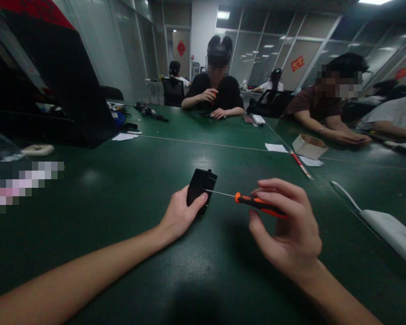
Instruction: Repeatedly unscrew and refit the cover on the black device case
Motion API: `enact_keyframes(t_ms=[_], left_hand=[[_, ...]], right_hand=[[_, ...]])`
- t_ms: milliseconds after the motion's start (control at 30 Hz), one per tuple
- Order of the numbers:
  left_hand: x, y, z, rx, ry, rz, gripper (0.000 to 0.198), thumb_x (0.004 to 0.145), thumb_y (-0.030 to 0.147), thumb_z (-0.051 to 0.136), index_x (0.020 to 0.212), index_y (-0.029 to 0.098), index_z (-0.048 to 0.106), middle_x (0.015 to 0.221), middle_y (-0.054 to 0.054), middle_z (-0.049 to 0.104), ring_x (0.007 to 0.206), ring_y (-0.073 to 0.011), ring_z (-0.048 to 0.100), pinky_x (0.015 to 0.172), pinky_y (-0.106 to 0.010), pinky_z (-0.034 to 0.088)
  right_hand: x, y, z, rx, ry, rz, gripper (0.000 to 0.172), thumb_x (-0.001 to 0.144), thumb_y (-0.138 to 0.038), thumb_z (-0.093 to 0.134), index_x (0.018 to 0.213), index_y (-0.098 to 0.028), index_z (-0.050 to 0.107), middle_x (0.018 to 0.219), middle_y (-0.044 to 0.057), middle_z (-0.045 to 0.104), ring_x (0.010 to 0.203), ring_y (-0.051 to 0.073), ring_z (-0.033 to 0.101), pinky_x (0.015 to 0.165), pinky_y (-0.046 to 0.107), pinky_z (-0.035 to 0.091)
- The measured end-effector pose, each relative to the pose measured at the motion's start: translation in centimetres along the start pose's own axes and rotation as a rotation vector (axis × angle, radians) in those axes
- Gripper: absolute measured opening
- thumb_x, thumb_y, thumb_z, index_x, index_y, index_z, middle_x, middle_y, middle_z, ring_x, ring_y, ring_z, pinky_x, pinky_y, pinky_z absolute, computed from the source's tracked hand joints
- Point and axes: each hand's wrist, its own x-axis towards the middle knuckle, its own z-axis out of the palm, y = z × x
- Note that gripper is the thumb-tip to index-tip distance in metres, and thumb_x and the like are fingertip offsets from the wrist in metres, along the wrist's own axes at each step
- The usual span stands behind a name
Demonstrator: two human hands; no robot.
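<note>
A black rectangular plastic case (199, 183) with a small knob at its top edge is gripped in my left hand (180, 211), tilted above the green table. My left thumb lies across its face, near the screwdriver's tip. My right hand (287, 221) has its fingers around the orange-and-black handle of a screwdriver (245, 198), the grip looking loose. Its thin metal shaft points left, and the tip meets the face of the case. Whether the tip sits in a screw is too small to tell.
The green table (122, 262) spreads all around. At right lie a white power strip (389, 230), a small open box (309, 146) and a red-and-white stick (300, 164). Across the table, a person (214, 90) holds an orange tool. A large dark object (64, 76) stands left.
</note>
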Motion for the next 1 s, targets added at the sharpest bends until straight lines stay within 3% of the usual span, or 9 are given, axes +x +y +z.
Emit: enact_keyframes(t_ms=[167, 300, 433, 600, 767, 900, 1000], left_hand=[[-0.04, 0.02, 0.04, -0.01, 0.005, -0.014, 0.035, 0.088, 0.05, 0.056, 0.084, 0.016, 0.058, 0.072, 0.0, 0.058, 0.063, -0.0137, 0.052, 0.058, -0.025, 0.04], [-0.01, -0.05, 0.12, -0.008, 0.006, 0.001, 0.034, 0.088, 0.049, 0.056, 0.085, 0.015, 0.058, 0.074, -0.001, 0.059, 0.062, -0.0139, 0.052, 0.057, -0.025, 0.04], [0.07, -0.08, 0.16, -0.022, 0.006, 0.004, 0.033, 0.088, 0.049, 0.055, 0.087, 0.016, 0.059, 0.076, -0.001, 0.06, 0.062, -0.0138, 0.052, 0.057, -0.025, 0.041], [0.1, -0.15, 0.16, -0.008, 0.012, 0.011, 0.033, 0.088, 0.049, 0.055, 0.086, 0.015, 0.059, 0.075, -0.002, 0.061, 0.062, -0.0142, 0.054, 0.057, -0.025, 0.042], [0.05, -0.06, 0.11, 0.009, 0.017, 0.014, 0.034, 0.088, 0.05, 0.055, 0.085, 0.016, 0.058, 0.076, -0.002, 0.061, 0.062, -0.0142, 0.054, 0.058, -0.025, 0.042], [0.04, 0.02, 0.1, 0.036, 0.014, 0.02, 0.033, 0.088, 0.049, 0.055, 0.082, 0.016, 0.057, 0.073, -0.002, 0.061, 0.061, -0.0144, 0.054, 0.057, -0.025, 0.041], [0.09, -0.07, 0.13, 0.045, 0.021, 0.029, 0.033, 0.088, 0.048, 0.055, 0.082, 0.016, 0.057, 0.073, -0.002, 0.062, 0.061, -0.0145, 0.054, 0.056, -0.024, 0.04]], right_hand=[[0.15, 0.11, -0.04, 0.003, -0.059, -0.026, 0.034, 0.078, 0.001, 0.065, 0.106, -0.02, 0.064, 0.099, 0.006, 0.066, 0.088, 0.019, 0.066, 0.073, 0.033, 0.058], [0.09, 0.04, 0.04, 0.025, 0.001, 0.027, 0.047, 0.073, 0.0, 0.069, 0.115, -0.02, 0.061, 0.115, 0.01, 0.061, 0.102, 0.025, 0.063, 0.078, 0.039, 0.058], [0.07, 0.03, -0.02, 0.031, -0.051, 0.01, 0.036, 0.076, 0.0, 0.068, 0.105, -0.021, 0.065, 0.101, 0.006, 0.066, 0.09, 0.021, 0.066, 0.072, 0.035, 0.058], [-0.23, 0.42, 0.13, 0.051, 0.009, 0.073, 0.046, 0.075, -0.003, 0.068, 0.115, -0.024, 0.061, 0.115, 0.008, 0.061, 0.105, 0.026, 0.061, 0.084, 0.044, 0.056], [-0.58, 0.82, 0.32, 0.071, 0.014, 0.12, 0.038, 0.079, -0.005, 0.065, 0.112, -0.024, 0.063, 0.103, 0.006, 0.066, 0.094, 0.024, 0.065, 0.078, 0.042, 0.058], [-0.51, 0.6, 0.4, 0.12, 0.045, 0.147, 0.058, 0.074, -0.003, 0.068, 0.125, -0.025, 0.054, 0.119, 0.009, 0.058, 0.099, 0.025, 0.064, 0.08, 0.043, 0.058], [-0.4, 0.38, 0.37, 0.101, -0.001, 0.099, 0.049, 0.075, 0.0, 0.067, 0.117, -0.024, 0.059, 0.104, 0.006, 0.064, 0.091, 0.022, 0.066, 0.078, 0.039, 0.058]])
